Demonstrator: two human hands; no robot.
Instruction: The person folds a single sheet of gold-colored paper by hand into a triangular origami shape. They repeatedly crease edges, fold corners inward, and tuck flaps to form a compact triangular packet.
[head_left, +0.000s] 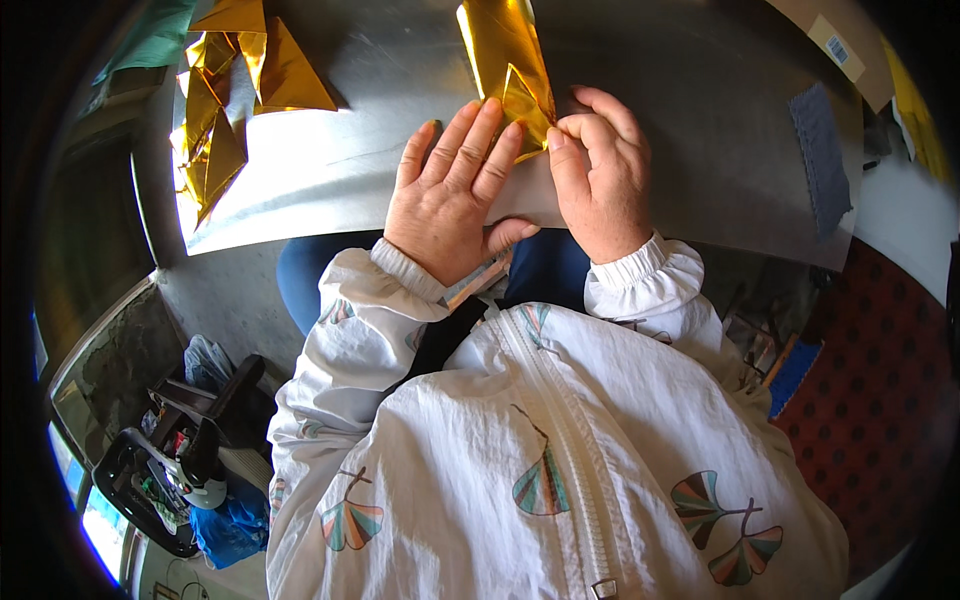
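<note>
My gold sheet (505, 45), upper centre, looks like glossy foil; the tabletop (690, 70), smooth metal with a soft sheen; my jacket (450, 430), wrinkled matt cloth; the strip (822, 160) at upper right, rough matt fabric.

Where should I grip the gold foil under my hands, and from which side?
Probably the lower right edge of the gold foil, pinched from the right: the left hand lies over its lower left, and the right hand has thumb and forefinger at that thin edge.
</note>
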